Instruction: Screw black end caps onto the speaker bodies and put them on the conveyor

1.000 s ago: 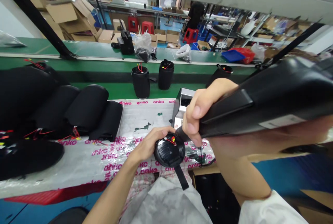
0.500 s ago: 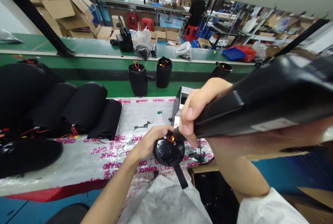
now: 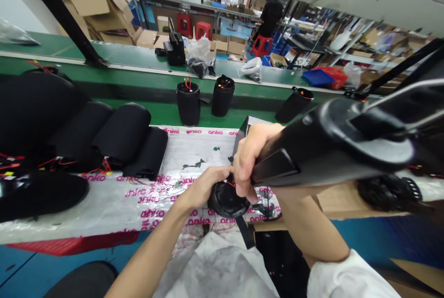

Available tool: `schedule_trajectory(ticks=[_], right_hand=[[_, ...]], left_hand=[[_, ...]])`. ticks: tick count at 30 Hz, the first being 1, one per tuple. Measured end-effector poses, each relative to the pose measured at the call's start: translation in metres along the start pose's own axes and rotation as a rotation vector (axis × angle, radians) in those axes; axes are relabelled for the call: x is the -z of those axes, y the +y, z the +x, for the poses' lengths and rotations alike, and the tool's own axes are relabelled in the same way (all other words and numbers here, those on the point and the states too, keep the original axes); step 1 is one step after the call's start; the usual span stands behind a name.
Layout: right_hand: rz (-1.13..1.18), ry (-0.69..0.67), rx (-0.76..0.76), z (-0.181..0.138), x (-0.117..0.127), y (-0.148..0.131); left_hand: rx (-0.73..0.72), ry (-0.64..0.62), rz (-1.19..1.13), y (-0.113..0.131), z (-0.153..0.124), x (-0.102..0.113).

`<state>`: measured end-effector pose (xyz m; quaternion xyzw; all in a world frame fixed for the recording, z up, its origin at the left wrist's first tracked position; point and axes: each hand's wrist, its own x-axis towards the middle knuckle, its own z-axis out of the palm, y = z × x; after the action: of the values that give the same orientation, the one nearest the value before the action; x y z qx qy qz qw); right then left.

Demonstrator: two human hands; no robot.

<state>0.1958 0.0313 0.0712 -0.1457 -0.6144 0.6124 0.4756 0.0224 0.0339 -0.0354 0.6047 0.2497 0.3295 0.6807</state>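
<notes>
A black fabric-covered cylinder [image 3: 228,201] with red wires at its top stands on the wrapped bench in front of me, a black strap [image 3: 245,232] hanging from it. My left hand [image 3: 204,186] is closed around its left side, thumb at the upper rim. In my right hand [image 3: 248,159], the fingers wrap round the narrow front of a bulky black hand-held tool [image 3: 322,145], whose exact kind I cannot make out. Its wide rear end points to the right. The tool's tip is hidden behind my right fingers, at the cylinder's top.
Several similar cylinders [image 3: 121,134] lie on the left, wires toward me. Upright cylinders [image 3: 188,104] stand on the green conveyor [image 3: 145,88] ahead, beside a leaning one [image 3: 294,104]. A silver-grey box [image 3: 243,129] stands behind my right hand. Farther back, a person [image 3: 270,16] is near red stools [image 3: 262,46].
The tool and my right hand have tilted and moved slightly left, now covering more of the cylinder's top. My left hand keeps its hold. The whole view has shifted a little.
</notes>
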Motion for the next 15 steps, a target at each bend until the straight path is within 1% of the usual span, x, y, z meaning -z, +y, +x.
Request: schedule_trajectory(ticks=[2, 7, 10, 12, 15], right_hand=[[0.05, 0.046, 0.07, 0.0, -0.001, 0.003], [0.064, 0.088, 0.071, 0.0, -0.007, 0.006], [0.077, 0.103, 0.117, 0.007, -0.012, 0.001], [0.065, 0.156, 0.112, 0.012, -0.016, -0.01], [-0.015, 0.337, 0.102, 0.011, -0.017, -0.037]], left_hand=[[-0.012, 0.001, 0.004, 0.0, 0.0, -0.001], [-0.026, 0.015, 0.023, -0.001, 0.002, 0.001], [-0.025, 0.029, 0.042, 0.0, -0.003, 0.001], [-0.02, 0.121, 0.099, 0.001, -0.015, -0.005], [0.0, 0.35, 0.205, -0.002, -0.045, -0.026]])
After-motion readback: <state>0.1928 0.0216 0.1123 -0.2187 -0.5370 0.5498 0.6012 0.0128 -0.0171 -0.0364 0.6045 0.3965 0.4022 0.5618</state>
